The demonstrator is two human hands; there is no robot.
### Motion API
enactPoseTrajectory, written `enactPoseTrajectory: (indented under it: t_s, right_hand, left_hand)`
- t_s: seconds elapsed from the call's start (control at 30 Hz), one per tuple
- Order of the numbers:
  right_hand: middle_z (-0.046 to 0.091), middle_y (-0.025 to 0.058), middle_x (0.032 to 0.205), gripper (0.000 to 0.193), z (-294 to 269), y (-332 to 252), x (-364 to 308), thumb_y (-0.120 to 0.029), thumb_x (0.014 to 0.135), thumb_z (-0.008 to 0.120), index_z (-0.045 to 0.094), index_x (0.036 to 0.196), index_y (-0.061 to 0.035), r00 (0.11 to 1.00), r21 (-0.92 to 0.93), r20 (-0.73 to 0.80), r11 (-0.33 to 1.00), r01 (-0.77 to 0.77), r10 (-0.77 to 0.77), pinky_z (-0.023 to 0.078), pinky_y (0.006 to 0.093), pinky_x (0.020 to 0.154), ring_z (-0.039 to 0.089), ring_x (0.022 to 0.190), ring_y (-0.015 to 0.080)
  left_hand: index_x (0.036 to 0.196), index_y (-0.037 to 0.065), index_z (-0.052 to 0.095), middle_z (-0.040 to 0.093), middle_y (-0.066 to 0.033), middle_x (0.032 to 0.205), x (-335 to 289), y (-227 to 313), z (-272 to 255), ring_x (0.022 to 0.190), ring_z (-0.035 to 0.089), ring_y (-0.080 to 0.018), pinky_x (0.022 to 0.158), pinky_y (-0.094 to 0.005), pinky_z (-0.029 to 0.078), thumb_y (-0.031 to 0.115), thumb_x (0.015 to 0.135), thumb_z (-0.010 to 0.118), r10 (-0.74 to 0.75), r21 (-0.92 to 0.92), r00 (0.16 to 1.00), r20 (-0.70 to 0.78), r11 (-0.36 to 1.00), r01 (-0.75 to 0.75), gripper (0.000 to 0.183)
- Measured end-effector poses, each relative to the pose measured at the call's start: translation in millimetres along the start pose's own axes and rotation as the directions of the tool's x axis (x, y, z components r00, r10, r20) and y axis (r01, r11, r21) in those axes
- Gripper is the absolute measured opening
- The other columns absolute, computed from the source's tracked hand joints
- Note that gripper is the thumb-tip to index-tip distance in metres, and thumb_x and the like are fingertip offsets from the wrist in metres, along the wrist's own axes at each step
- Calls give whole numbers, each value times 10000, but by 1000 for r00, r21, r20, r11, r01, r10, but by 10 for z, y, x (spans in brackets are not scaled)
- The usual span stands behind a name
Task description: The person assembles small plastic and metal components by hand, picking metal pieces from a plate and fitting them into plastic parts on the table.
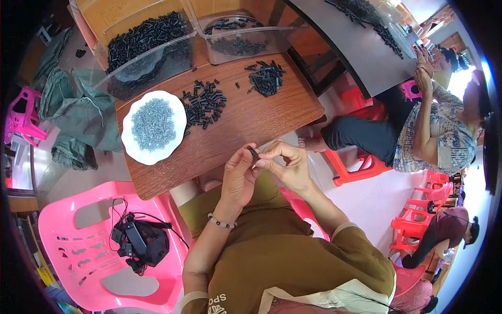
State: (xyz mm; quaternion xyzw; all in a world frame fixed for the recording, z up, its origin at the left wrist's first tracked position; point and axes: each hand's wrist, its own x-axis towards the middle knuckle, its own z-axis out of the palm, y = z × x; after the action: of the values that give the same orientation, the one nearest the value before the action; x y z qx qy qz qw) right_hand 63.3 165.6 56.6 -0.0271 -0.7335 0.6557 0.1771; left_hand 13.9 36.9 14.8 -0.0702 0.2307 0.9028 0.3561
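In front of my chest, just past the near edge of the wooden table [219,144], my two hands meet. My left hand [239,178] pinches a small black cylindrical piece [253,153] between thumb and fingertips. The thumb and forefinger of my right hand [288,166] close on the other end of it; whether they hold a second small part is too small to tell. Left of my hands is a white scalloped plate [137,154] full of small clear-grey pieces. Beside it lies a pile of short black pieces [205,104]. Farther right is a pile of longer black pieces [265,78].
Two clear plastic bins stand at the table's back: the left bin [151,55] full of black pieces, the right bin [246,31] holding fewer. A pink chair [63,225] with a black bag [155,251] is at my left. A co-worker [418,131] sits right, by a dark table [361,57].
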Motion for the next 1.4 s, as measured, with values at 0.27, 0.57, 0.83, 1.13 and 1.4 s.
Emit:
enactPoseTrajectory:
  t_s: [0.27, 0.57, 0.83, 1.13, 1.4]
  right_hand:
    - [676, 59, 799, 119, -15, -41, 5, 1, 719, 766, 680, 795, -33, 999, -109, 10, 993, 43, -43, 445, 288, 724, 580, 758, 152]
    - [667, 58, 799, 125, 25, -19, -20, 22, 710, 761, 676, 789, -23, 995, -105, -10, 989, 99, -101, 452, 279, 682, 586, 768, 153]
    - [660, 70, 807, 133, -2, 11, -21, 33, 711, 754, 666, 796, -19, 990, -154, 29, 978, 140, -137, 452, 268, 652, 577, 758, 150]
    - [644, 76, 812, 126, 10, -32, -36, 64, 725, 736, 661, 803, 1, 995, -142, 20, 985, 95, -93, 474, 252, 656, 590, 783, 147]
    - [641, 85, 812, 118, -2, -40, -50, 69, 727, 730, 656, 800, 10, 995, -142, 22, 985, 99, -96, 482, 256, 660, 598, 788, 152]
  left_hand:
    - [1033, 85, 652, 650, 21, 930, -25, -22, -9, 779, 579, -61, 624, -190, 452, 228, 871, 656, -29, -63, 999, 22, 998, 30, 216]
    - [1013, 94, 660, 638, 15, 976, -51, -7, -8, 791, 578, -68, 631, -187, 448, 239, 878, 646, -31, -43, 999, 20, 999, 32, 199]
    - [1013, 107, 652, 628, 20, 963, -49, -39, -18, 804, 579, -70, 638, -189, 456, 250, 886, 635, -134, -174, 991, -9, 976, 131, 192]
    - [1060, 90, 631, 633, 12, 967, -70, -36, -6, 796, 584, -78, 645, -197, 465, 249, 891, 630, -90, -127, 996, 7, 988, 90, 231]
    - [1029, 96, 657, 654, 15, 909, -65, -78, -48, 780, 594, -80, 629, -197, 460, 219, 888, 639, -77, -101, 996, -37, 992, 73, 188]
